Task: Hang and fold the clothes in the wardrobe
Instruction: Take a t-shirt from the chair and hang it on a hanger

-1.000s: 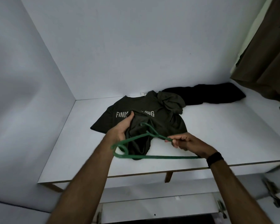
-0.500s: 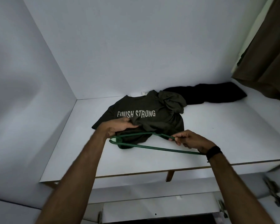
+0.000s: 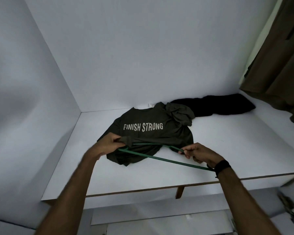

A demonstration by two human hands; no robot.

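Observation:
A dark olive T-shirt (image 3: 151, 133) printed "FINISH STRONG" lies crumpled on the white wardrobe shelf (image 3: 227, 150). My left hand (image 3: 109, 144) grips the shirt's lower hem at its left side. A green plastic hanger (image 3: 166, 160) lies low over the hem, its left end at my left hand. My right hand (image 3: 199, 152) pinches the hanger near its hook, and the hanger's right end reaches to my wrist.
A black garment (image 3: 214, 105) lies at the back right of the shelf. Brown clothes (image 3: 278, 65) hang at the right edge. White walls close the shelf at left and back. The shelf's front edge (image 3: 159, 189) runs below my hands.
My left hand pulled the shirt's hem down and to the left, uncovering the whole print. The hanger tilted lower toward the shelf, and my right hand shifted a little forward.

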